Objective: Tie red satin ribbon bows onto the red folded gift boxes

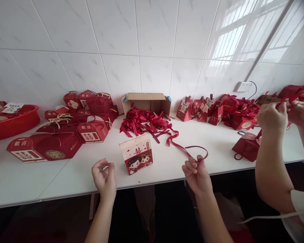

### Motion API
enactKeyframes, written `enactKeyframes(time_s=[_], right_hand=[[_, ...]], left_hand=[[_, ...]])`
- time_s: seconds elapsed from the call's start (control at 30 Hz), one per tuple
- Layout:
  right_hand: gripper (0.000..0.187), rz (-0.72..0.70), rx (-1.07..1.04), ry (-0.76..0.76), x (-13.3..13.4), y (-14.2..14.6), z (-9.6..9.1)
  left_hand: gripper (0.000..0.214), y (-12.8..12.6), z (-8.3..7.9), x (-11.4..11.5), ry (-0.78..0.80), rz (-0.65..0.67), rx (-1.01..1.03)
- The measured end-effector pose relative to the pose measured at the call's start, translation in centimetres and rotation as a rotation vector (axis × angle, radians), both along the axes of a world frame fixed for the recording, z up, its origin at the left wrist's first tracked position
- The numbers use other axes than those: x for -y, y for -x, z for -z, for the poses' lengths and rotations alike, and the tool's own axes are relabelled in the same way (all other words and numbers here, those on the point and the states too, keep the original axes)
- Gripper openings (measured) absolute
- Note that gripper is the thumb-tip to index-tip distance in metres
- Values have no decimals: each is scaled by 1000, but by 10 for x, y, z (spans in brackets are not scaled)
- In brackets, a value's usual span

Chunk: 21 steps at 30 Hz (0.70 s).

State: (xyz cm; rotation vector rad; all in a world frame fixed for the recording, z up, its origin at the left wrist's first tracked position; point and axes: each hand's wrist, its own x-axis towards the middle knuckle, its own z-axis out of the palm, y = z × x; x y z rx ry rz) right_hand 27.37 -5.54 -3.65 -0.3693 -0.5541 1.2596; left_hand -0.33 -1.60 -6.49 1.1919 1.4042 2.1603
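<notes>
In my right hand [198,175] a thin red ribbon [176,145] is pinched between the thumb and fingers. One end of it loops up over the hand, and the rest trails left to the pile of red ribbons [147,121]. My left hand [105,177] is raised at the table's front edge, fingers loosely bent with a gap to the thumb and nothing seen in it. Between my hands stands a small red and cream paper gift box [138,155] with two cartoon figures on its front. Neither hand touches it.
The ribbons spill from a cardboard box [147,98] against the tiled wall. Red gift boxes [92,130] are stacked left, beside a red basin [17,123]. Ribboned boxes [184,109] stand right. A co-worker's hands [273,114] hold red ribbon at right; another person's hand shows far left.
</notes>
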Motion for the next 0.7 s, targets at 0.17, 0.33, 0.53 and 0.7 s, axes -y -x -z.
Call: enactKeyframes(time_s=[0.17, 0.33, 0.53, 0.7], right_hand=[[11, -117, 188, -297, 38, 37, -5], [5, -173, 359, -437, 64, 50, -3], [12, -248, 453, -417, 87, 53, 3], [22, -401, 442, -394, 96, 57, 14]], left_hand=[[12, -50, -45, 88, -116, 210, -290], [21, -76, -71, 134, -77, 790, -491], [17, -70, -69, 146, -51, 905, -447], [12, -65, -65, 158, 29, 935, -458]])
